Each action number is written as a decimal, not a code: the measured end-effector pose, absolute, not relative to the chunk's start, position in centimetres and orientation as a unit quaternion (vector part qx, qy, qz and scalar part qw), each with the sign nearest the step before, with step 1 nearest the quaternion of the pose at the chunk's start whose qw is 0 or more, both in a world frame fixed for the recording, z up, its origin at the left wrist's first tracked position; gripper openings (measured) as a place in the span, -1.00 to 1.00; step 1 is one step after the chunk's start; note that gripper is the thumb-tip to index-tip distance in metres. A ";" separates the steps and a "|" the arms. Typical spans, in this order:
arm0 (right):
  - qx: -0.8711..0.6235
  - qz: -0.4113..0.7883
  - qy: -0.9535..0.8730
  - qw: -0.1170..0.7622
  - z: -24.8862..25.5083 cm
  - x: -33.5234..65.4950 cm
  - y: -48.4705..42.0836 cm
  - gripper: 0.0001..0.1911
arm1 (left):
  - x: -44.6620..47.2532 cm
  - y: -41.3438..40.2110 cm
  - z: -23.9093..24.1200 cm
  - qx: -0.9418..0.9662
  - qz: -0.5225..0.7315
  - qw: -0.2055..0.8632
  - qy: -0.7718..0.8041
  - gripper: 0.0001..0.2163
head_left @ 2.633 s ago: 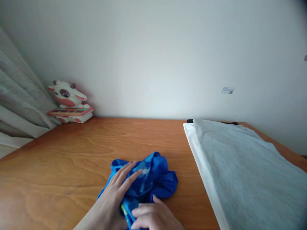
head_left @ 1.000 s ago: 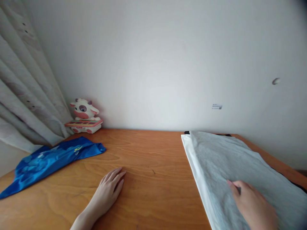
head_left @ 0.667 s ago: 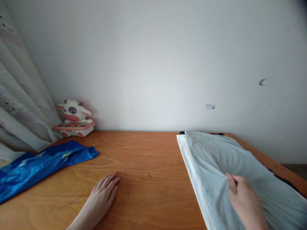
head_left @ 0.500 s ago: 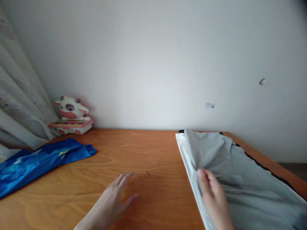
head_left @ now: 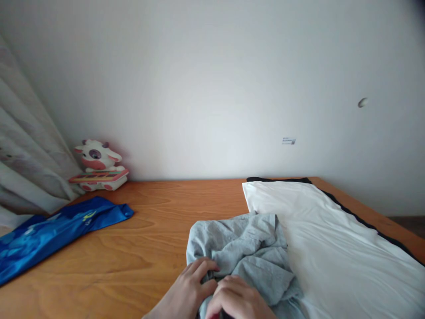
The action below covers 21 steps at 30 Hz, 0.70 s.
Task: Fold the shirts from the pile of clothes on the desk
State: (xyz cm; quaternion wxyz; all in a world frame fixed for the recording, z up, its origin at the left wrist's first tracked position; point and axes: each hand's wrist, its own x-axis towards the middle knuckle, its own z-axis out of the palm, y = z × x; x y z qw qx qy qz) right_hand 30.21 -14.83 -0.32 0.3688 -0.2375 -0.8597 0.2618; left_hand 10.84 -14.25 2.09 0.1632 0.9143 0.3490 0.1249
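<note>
At the near edge of the desk [head_left: 133, 248] | left hand [head_left: 186, 294], right hand [head_left: 237, 303] side by side, grips clenched on grey shirt [head_left: 245, 248] | shirt bunched just beyond both, toward the wall.

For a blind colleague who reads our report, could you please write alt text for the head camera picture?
The left hand and right hand clutch a crumpled grey garment on a wooden table. A white cloth lies flat to the right over a black cloth; a blue garment and a cow toy sit at the left.
</note>
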 end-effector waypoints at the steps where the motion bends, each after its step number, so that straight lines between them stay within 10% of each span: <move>1: -0.253 0.265 -0.858 0.360 0.4 30.5 -14.9 -0.80 | 10.9 -14.2 2.5 0.910 0.120 0.169 0.360 -0.78; 12: -0.417 0.276 -0.783 0.370 3.4 35.2 -15.5 -0.79 | -8.1 -9.3 6.2 0.608 0.443 -0.254 0.607 -0.65; 21: -0.615 0.053 -0.687 0.384 -0.8 43.3 -10.6 -0.62 | -5.1 -7.4 5.3 0.673 0.436 -0.141 0.580 -0.70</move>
